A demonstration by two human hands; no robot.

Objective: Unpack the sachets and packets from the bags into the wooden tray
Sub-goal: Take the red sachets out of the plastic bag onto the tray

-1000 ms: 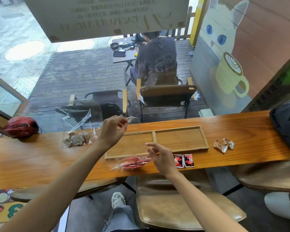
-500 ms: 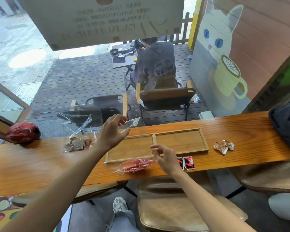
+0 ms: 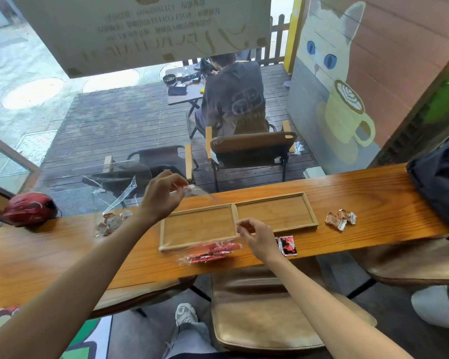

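A two-compartment wooden tray (image 3: 312, 209) lies on the counter, with nothing in either compartment. A clear plastic bag of red sachets (image 3: 210, 253) rests at the tray's front edge, its film stretched up over the left compartment. My left hand (image 3: 159, 197) is raised above the tray's back left corner and pinches the bag's upper end. My right hand (image 3: 257, 238) pinches the bag's edge by the tray's middle divider. Two loose red sachets (image 3: 287, 245) lie just right of that hand. Brown-and-white packets (image 3: 340, 219) sit right of the tray.
A second clear bag with brown packets (image 3: 112, 222) lies left of the tray. A red helmet (image 3: 29, 208) sits at the counter's far left and a black bag (image 3: 439, 185) at its far right. Brown padded stools stand under the counter's front edge. Glass backs the counter.
My right hand has gone from spread above the sachet bag to pinching its edge nearer the tray. My left hand still holds the bag's top end up.
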